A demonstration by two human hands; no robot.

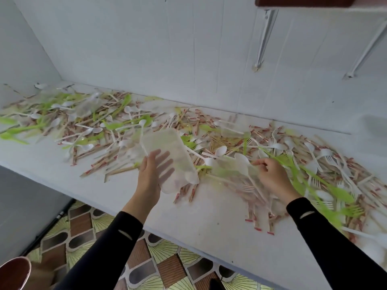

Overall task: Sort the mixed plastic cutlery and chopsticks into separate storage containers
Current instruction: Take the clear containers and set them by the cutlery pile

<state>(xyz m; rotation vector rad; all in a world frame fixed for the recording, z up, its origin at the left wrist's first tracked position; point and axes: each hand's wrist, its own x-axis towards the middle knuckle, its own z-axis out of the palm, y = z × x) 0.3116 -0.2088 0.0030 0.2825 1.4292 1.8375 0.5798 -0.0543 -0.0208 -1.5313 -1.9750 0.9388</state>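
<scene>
A long pile of green forks (326, 185), white spoons (221, 151) and paper-wrapped chopsticks (192, 192) covers the white counter (209, 222). My left hand (149, 176) holds a clear plastic container (167, 149) tilted above the pile, thumb on its near side and fingers showing through its wall. My right hand (272, 176) has curled fingers that pinch the edge of a second clear container (230, 171), blurred by motion, low over the cutlery. A white spoon (241, 162) lies in or against that container.
Two more clear containers (85, 107) (232, 128) sit in the pile farther back. A white wall (188, 59) backs the counter, with shelf brackets (263, 38) at upper right. A patterned tile floor (163, 266) lies below the counter's front edge.
</scene>
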